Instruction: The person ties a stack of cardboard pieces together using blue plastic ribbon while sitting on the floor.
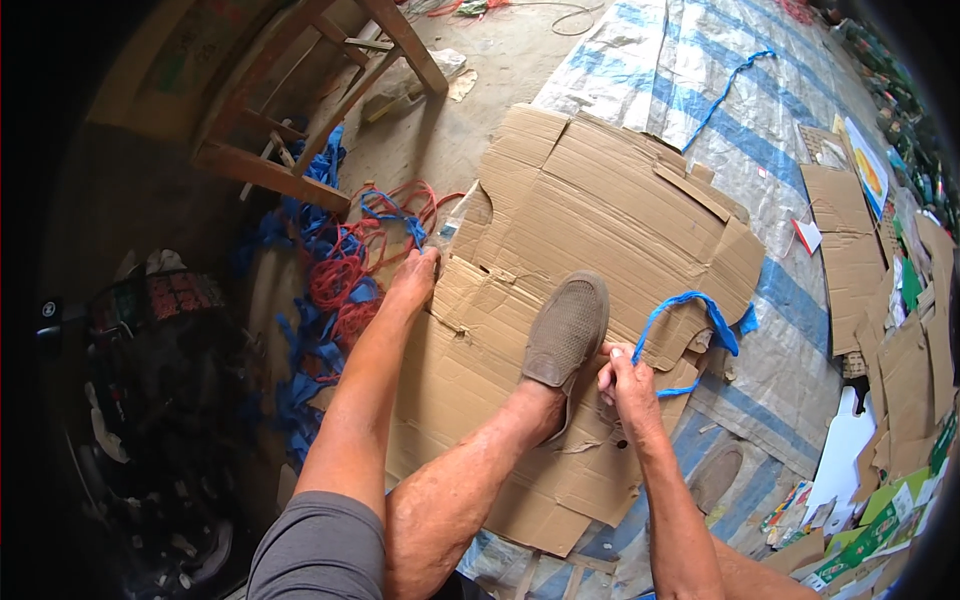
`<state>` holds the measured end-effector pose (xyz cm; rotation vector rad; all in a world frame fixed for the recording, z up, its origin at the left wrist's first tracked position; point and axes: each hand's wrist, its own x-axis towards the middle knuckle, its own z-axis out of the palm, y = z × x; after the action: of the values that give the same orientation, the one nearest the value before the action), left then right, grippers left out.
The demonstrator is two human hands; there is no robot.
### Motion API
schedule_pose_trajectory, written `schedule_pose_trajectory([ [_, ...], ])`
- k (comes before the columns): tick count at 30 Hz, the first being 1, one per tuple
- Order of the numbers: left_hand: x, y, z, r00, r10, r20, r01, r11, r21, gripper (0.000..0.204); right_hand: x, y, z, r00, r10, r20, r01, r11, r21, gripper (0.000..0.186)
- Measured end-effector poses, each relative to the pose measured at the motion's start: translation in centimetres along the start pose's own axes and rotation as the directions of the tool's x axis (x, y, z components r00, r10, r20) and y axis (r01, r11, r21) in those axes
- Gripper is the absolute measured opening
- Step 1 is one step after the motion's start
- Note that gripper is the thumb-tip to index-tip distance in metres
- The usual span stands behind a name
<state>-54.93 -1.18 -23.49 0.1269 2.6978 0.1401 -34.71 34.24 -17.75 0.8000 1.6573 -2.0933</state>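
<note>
A stack of flattened brown cardboard (610, 215) lies beneath my foot, in a brown slip-on shoe (567, 330). At the stack's left edge is my left hand (420, 275), its fingers closed at the edge and partly hidden. Right of the shoe, my right hand (627, 385) pinches a blue strip (715, 318). That strip loops out over the right side of the cardboard and back below the hand. What lies under the cardboard cannot be seen.
Red cords (338, 280) and blue strips (300, 365) lie tangled on the left, below a wooden chair frame (270, 180). A blue-and-white striped sheet (790, 310) spreads underneath. Another blue strip (735, 85) lies farther off. Loose cardboard (840, 255) is piled at right.
</note>
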Motion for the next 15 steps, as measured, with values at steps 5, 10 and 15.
schedule_pose_trajectory([
  [5, -0.1, -0.5, 0.8, 0.997, 0.021, -0.080, -0.025, 0.998, -0.051, 0.028, -0.1, -0.2, -0.3, 1.000, 0.010, 0.002, -0.010, 1.000, -0.016, 0.035],
  [10, 0.3, -1.4, 1.2, 0.999, -0.045, -0.015, 0.046, 0.998, 0.042, 0.021, -0.2, -0.2, 0.2, 1.000, -0.001, 0.001, 0.001, 1.000, -0.023, 0.035],
  [15, -0.2, -0.1, 0.5, 0.993, -0.121, -0.001, 0.121, 0.993, 0.017, 0.019, 0.0, 0.1, 0.0, 1.000, -0.011, -0.007, 0.011, 0.999, -0.031, 0.035],
])
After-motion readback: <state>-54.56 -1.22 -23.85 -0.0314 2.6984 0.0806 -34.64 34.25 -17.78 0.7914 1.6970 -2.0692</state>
